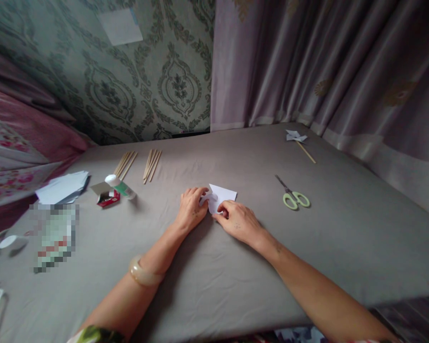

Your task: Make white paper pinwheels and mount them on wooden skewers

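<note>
A small white piece of paper (222, 196) lies on the grey cloth-covered surface (236, 276) in the middle. My left hand (191, 209) rests at its left edge, fingers curled and pinching a folded flap. My right hand (238, 221) presses on the paper's near edge, fingers bent down on it. Both hands touch the paper. Part of the sheet is hidden under my fingers.
Green-handled scissors (293, 196) lie to the right. A paper pinwheel on a stick (297, 139) lies far right. Two bundles of wooden sticks (152, 164) lie at the back, beside a glue bottle (120, 186), a small red box (108, 198) and a stack of white paper (62, 186).
</note>
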Tool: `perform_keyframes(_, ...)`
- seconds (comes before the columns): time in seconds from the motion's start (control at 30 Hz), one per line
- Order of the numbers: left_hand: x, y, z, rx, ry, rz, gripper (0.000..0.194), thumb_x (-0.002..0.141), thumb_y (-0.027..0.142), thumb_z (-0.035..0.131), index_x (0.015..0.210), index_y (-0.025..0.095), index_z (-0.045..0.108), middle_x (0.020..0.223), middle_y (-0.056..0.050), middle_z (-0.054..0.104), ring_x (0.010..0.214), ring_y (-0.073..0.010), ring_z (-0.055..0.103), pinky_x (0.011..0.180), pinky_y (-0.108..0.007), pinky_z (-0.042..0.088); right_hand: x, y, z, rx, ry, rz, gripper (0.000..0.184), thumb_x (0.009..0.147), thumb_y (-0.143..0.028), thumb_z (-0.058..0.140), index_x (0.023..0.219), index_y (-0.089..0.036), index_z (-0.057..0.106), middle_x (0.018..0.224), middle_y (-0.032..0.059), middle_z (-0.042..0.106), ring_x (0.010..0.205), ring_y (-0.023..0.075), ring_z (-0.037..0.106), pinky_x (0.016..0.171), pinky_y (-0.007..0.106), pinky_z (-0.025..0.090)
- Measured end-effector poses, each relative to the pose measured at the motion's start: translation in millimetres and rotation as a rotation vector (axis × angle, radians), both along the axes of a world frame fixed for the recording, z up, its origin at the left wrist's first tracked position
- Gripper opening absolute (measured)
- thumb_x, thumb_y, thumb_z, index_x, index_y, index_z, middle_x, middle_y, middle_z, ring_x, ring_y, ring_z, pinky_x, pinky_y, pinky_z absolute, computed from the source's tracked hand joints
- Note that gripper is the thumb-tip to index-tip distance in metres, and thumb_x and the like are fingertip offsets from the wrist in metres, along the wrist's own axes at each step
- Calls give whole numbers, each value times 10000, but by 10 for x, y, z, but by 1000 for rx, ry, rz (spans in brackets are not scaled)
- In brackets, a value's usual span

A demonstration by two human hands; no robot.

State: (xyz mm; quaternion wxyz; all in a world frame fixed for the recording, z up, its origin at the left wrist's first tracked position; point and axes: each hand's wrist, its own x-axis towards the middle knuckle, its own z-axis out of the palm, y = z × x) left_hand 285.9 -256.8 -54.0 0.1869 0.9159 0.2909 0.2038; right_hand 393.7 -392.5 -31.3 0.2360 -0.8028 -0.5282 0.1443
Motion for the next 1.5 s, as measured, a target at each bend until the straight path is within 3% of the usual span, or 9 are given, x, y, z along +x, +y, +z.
perform_keyframes(0.3,-19,18,-17,16,-12,-61,303,767,123,524,994,233,693,1029,-68,655,1011,-236,555,898,-405,406,-231,128,-9,-88,-126,-34,192,896,-339,507,947,-208,638,993,64,690,928,209,646,738,287,448)
perform_keyframes(0.73,-16,9,-25,0,-8,-45,235,790,167,543,954,230,700,1016,-65,658,1000,-238,552,879,-414,398,-224,166,-55,-73,-109,-77,200,888,-259,467,850,-210,656,910,55,719,808,189,661,638,259,392)
perform_keyframes(1.03,-19,1,-2,58,5,-79,220,819,162,545,969,233,690,1049,-66,655,1011,-231,538,859,-394,395,-102,182,-74,-63,155,-177,226,854,-286,510,840,-204,720,815,58,740,749,167,662,624,229,383)
perform_keyframes(1.23,-18,-32,-19,165,-32,-125,196,843,183,553,964,245,694,1095,-73,649,1051,-233,512,866,-391,380,-2,222,-132,-44,333,-205,210,779,-290,559,714,-177,724,684,45,707,680,160,630,585,221,379)
perform_keyframes(1.5,-30,-54,-33,165,-43,-130,139,842,249,586,898,239,713,1131,-76,625,1077,-237,487,890,-396,390,84,276,-246,-47,492,-216,260,760,-314,566,571,-155,646,437,-28,501,447,83,481,442,182,276)
